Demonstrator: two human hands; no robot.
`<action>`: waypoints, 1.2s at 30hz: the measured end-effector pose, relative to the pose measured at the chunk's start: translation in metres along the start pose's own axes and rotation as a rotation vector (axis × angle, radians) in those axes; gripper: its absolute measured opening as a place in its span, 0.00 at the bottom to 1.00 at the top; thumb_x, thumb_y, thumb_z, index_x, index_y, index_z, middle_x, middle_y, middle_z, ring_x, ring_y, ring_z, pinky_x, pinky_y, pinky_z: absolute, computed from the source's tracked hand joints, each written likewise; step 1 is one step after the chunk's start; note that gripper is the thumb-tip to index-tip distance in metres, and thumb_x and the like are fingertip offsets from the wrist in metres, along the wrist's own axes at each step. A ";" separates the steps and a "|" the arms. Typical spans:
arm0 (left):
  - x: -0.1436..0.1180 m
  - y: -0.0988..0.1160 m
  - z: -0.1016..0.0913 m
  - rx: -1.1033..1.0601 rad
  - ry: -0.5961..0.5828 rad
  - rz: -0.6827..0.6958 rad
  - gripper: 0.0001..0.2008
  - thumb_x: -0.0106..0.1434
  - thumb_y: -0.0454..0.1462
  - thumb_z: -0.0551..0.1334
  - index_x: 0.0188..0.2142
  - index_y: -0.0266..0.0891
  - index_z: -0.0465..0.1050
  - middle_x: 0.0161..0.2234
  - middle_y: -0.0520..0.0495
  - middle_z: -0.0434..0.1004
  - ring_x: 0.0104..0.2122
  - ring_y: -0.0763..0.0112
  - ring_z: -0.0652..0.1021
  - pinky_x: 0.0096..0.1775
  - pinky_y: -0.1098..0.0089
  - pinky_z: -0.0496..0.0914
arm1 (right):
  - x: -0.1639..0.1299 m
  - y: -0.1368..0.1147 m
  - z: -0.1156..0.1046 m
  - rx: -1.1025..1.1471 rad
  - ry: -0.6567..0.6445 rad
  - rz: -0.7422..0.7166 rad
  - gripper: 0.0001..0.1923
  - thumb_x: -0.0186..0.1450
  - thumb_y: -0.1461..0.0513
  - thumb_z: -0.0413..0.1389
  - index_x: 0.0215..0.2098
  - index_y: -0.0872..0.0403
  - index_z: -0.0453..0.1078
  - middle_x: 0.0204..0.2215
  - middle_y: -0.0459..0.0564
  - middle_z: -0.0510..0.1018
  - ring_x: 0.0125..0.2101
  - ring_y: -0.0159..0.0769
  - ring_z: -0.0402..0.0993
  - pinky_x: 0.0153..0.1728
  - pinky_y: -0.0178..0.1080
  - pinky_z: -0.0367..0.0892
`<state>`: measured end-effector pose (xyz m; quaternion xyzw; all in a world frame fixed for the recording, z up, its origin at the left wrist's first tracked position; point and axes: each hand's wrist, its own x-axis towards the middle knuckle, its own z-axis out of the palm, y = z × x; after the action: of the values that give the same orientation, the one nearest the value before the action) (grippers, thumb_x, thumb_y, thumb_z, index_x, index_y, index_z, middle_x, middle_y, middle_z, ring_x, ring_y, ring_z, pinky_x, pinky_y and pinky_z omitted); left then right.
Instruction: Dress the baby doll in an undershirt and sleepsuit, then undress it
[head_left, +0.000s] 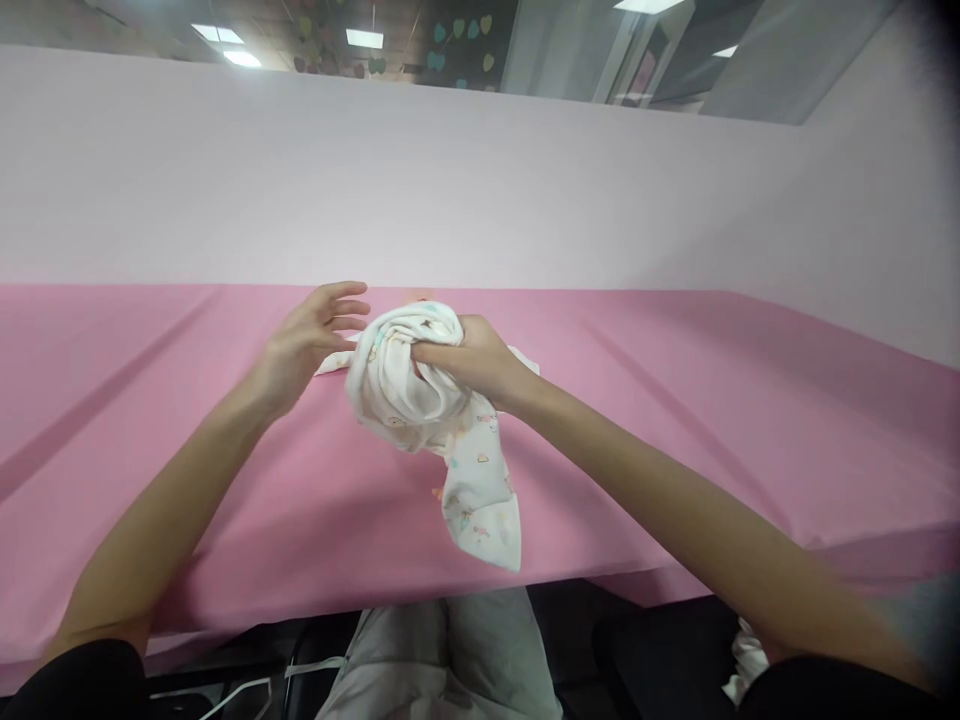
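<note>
A white cloth with small coloured prints (405, 385) is bunched into a loose roll above the table. My right hand (484, 360) grips it from the right, with the thumb over the front and the other fingers hidden in or behind the folds. One end of the cloth hangs down toward the table's front edge, and other corners stick out to the left and right behind the bundle. Just left of the cloth, my left hand (311, 335) is raised with its fingers apart, holding nothing.
Pink sheeting (660, 420) covers the table, with a pale upright panel (450, 190) along its back. Below the front edge are my legs in grey trousers (442, 660), a dark seat (667, 650) with a crumpled whitish cloth (746, 660), and a white cord (315, 665).
</note>
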<state>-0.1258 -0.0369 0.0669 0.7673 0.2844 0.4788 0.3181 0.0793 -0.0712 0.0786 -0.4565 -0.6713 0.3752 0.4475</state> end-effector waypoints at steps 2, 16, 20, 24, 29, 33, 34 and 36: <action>-0.009 0.004 0.018 0.114 0.189 0.189 0.17 0.59 0.42 0.58 0.48 0.43 0.68 0.48 0.43 0.70 0.50 0.60 0.70 0.50 0.56 0.67 | -0.001 0.001 0.000 0.033 -0.010 0.007 0.09 0.51 0.59 0.56 0.28 0.57 0.69 0.26 0.44 0.71 0.30 0.32 0.67 0.34 0.36 0.64; -0.015 0.014 0.030 0.921 0.063 0.530 0.03 0.58 0.37 0.60 0.29 0.45 0.72 0.30 0.53 0.77 0.41 0.64 0.73 0.57 0.49 0.50 | -0.001 0.013 -0.001 0.347 -0.172 0.126 0.13 0.54 0.64 0.60 0.39 0.55 0.73 0.34 0.48 0.77 0.39 0.36 0.73 0.39 0.37 0.68; -0.020 0.028 0.025 0.975 -0.050 0.463 0.03 0.60 0.37 0.59 0.33 0.45 0.72 0.32 0.52 0.76 0.42 0.64 0.72 0.56 0.49 0.52 | -0.003 0.017 0.000 0.393 -0.201 0.224 0.11 0.52 0.68 0.59 0.35 0.56 0.72 0.32 0.47 0.77 0.36 0.37 0.74 0.35 0.36 0.69; -0.024 0.031 0.023 0.923 -0.147 0.250 0.11 0.61 0.41 0.58 0.42 0.41 0.69 0.42 0.44 0.72 0.40 0.64 0.73 0.42 0.61 0.67 | -0.004 0.030 0.005 0.449 -0.178 0.288 0.10 0.50 0.70 0.58 0.32 0.57 0.71 0.29 0.48 0.77 0.33 0.36 0.74 0.34 0.37 0.70; -0.021 0.017 0.008 0.654 -0.448 -0.148 0.30 0.58 0.47 0.59 0.57 0.43 0.55 0.42 0.44 0.71 0.31 0.68 0.75 0.29 0.69 0.66 | -0.005 0.049 0.011 0.478 -0.184 0.264 0.08 0.50 0.69 0.57 0.31 0.58 0.72 0.29 0.49 0.78 0.33 0.36 0.74 0.35 0.37 0.69; -0.014 0.005 0.001 0.465 -0.700 -0.235 0.39 0.55 0.44 0.61 0.62 0.45 0.45 0.39 0.47 0.74 0.32 0.69 0.75 0.31 0.70 0.66 | -0.007 0.060 0.018 0.453 -0.196 0.280 0.11 0.51 0.70 0.56 0.34 0.58 0.73 0.29 0.48 0.78 0.33 0.36 0.74 0.35 0.37 0.69; -0.014 0.005 0.001 0.439 -0.727 -0.232 0.39 0.55 0.43 0.61 0.62 0.45 0.45 0.40 0.47 0.74 0.33 0.69 0.75 0.31 0.70 0.65 | -0.008 0.061 0.019 0.453 -0.182 0.284 0.12 0.51 0.70 0.56 0.34 0.58 0.73 0.29 0.47 0.78 0.33 0.36 0.74 0.35 0.37 0.69; -0.013 0.006 0.004 0.394 -0.777 -0.222 0.39 0.54 0.41 0.61 0.62 0.45 0.46 0.39 0.48 0.73 0.34 0.70 0.74 0.32 0.71 0.65 | -0.010 0.063 0.023 0.457 -0.164 0.294 0.12 0.51 0.71 0.55 0.34 0.57 0.73 0.28 0.46 0.77 0.32 0.35 0.73 0.34 0.36 0.68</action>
<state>-0.1260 -0.0514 0.0625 0.9010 0.3099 0.0550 0.2986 0.0769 -0.0639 0.0112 -0.4043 -0.5297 0.6136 0.4237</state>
